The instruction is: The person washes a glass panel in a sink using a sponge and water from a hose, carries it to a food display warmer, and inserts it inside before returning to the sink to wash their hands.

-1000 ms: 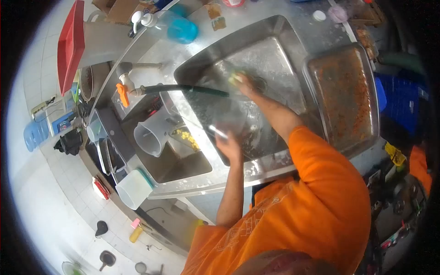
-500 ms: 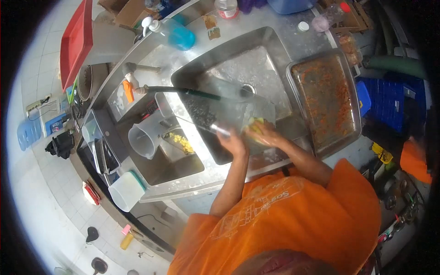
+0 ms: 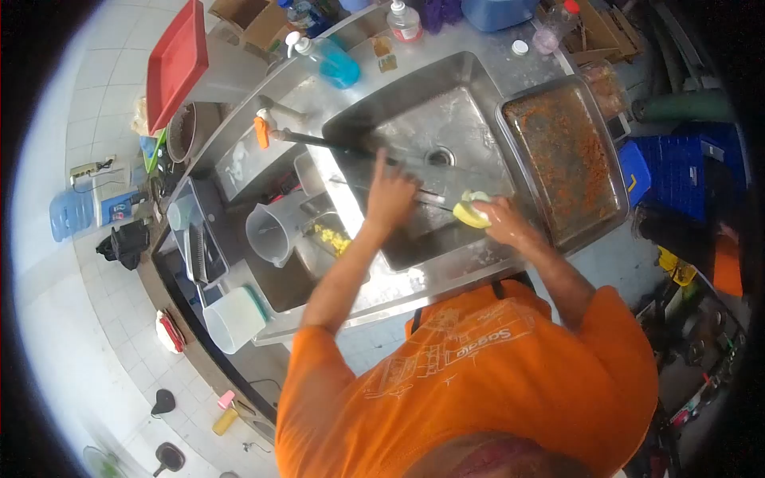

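Note:
Over the sink [image 3: 498, 155], my left hand [image 3: 392, 195] has its index finger stretched out beside the dark hose [image 3: 323, 142] and its fingers apart. Whether it touches the hose is unclear. In my right hand [image 3: 506, 223] is a yellow and white sponge [image 3: 472, 211], soapy and squeezed at the sink's near right side. A long thin metal utensil with a pale handle [image 3: 433, 199] spans the gap between my hands, its handle end against the sponge. Part of it passes behind my left hand, and its exact kind is hard to make out.
A greasy baking tray [image 3: 617, 171] rests right of the sink. To the left are a clear plastic jug [image 3: 267, 235], a pan with yellow bits [image 3: 328, 237] and a faucet with an orange handle [image 3: 261, 131]. A blue soap bottle [image 3: 339, 68] stands behind.
My left hand has moved up and left toward the hose, away from the utensil's handle. My right hand has shifted right with the sponge, which now meets the handle end. The view has shifted slightly.

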